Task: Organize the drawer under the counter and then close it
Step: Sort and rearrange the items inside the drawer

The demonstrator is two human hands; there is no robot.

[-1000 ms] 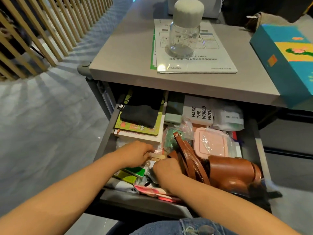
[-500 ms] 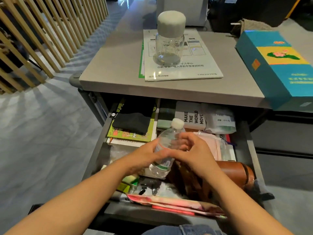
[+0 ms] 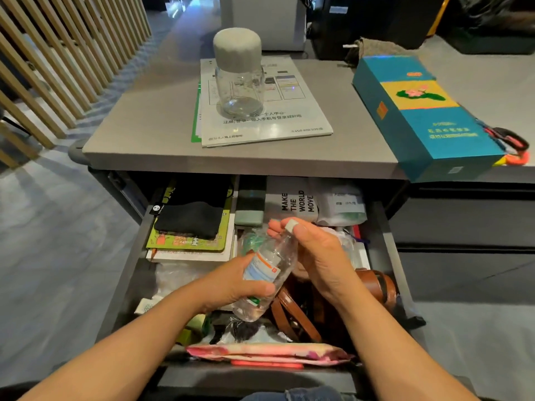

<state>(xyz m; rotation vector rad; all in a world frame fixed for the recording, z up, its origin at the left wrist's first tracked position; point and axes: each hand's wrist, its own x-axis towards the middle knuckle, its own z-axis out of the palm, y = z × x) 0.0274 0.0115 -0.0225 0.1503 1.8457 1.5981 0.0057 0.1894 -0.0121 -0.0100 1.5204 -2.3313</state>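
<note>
Both hands now hold the bottle, lifted clear of the drawer at mid-frame since a second ago. My left hand wraps its body; my right hand pinches the cap. Clutter remains; sorting barely begun.

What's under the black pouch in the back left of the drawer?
The black pouch lies on a green illustrated booklet, which rests on a white book. Anything lower is covered, and the pouch hides most of the booklet's cover.
</note>
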